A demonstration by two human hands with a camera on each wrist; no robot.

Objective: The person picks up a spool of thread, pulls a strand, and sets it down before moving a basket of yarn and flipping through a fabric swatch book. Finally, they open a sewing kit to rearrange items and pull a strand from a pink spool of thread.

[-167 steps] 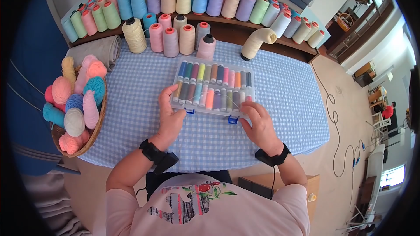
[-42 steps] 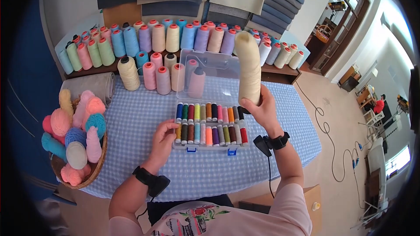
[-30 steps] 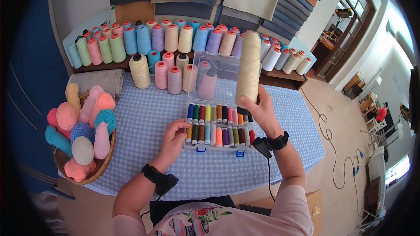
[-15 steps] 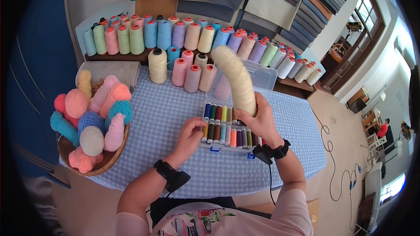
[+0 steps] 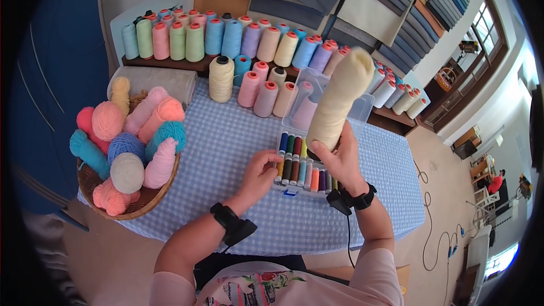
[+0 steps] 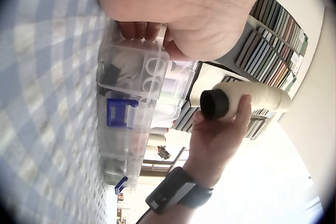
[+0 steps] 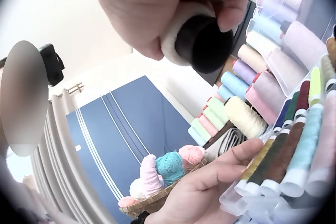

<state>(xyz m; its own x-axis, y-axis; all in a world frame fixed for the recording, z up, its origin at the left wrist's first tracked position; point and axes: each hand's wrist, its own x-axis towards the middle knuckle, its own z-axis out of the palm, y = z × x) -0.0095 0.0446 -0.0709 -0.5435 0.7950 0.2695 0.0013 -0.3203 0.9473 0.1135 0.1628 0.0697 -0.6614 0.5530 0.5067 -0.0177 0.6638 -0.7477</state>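
Observation:
My right hand (image 5: pixel 341 156) grips a cream thread cone (image 5: pixel 344 93) near its black base, holding it raised above the table and leaning to the right. The cone's open black end faces the camera in the right wrist view. Below it stands a clear plastic thread box (image 6: pixel 126 71) with its lid (image 5: pixel 364 109) swung up at the back. Inside lie two rows of coloured thread spools (image 5: pixel 293 170); the cone and right hand hide some. My left hand (image 5: pixel 258 178) rests at the box's left end, fingertips right beside the gold spool (image 7: pixel 258 165).
A wicker basket (image 5: pixel 148 211) of yarn balls stands on the left of the checked tablecloth (image 5: pixel 212 153). Behind the box are several thread cones (image 5: pixel 265 99), with a long shelf row (image 5: pixel 195 42) beyond. Folded grey cloth (image 5: pixel 161 82) lies at the back left.
The box lid, down at first, now stands open, and the right hand has the cream cone that lay on the table. The cone swings from leaning left to leaning right; the head view turns left.

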